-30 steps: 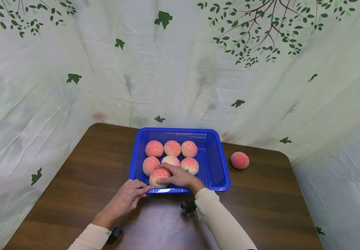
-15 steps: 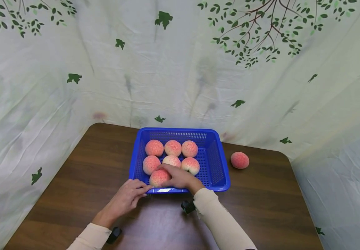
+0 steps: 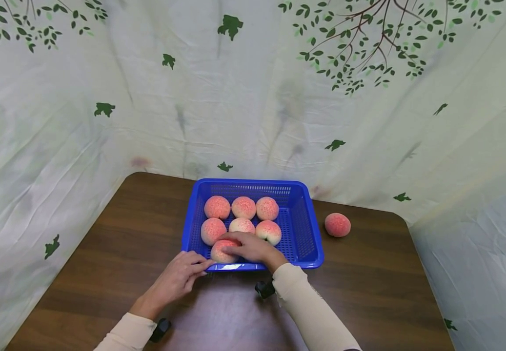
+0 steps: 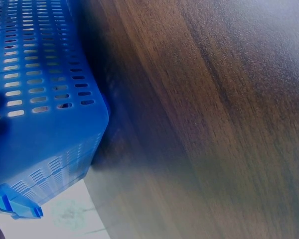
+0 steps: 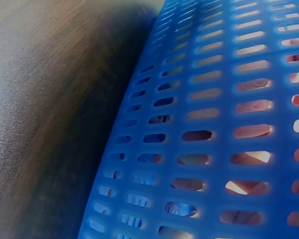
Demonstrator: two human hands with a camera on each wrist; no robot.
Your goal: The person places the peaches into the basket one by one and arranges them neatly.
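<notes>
A blue plastic basket (image 3: 253,182) with slotted walls stands on the table, several pink-and-cream peaches inside it. My right hand (image 3: 253,247) reaches over the front rim and holds a peach (image 3: 223,252) in the near left corner, partly covering it. At the front left corner, my left hand (image 3: 178,275) grips the rim with its fingertips. The left wrist view has the basket's outer wall (image 4: 45,134) close up. Through the slots of the basket wall (image 5: 214,119) in the right wrist view, bits of peach and fingers show.
One more peach (image 3: 337,224) lies on the brown wooden table (image 3: 367,292), right of the basket. Behind the table hangs a pale cloth (image 3: 253,112) printed with leaves and branches. The basket's right part shows bare floor mesh.
The held peach has turned slightly and sits a touch lower in the corner, with my right hand's fingers shifting over it. My left hand stays at the rim.
</notes>
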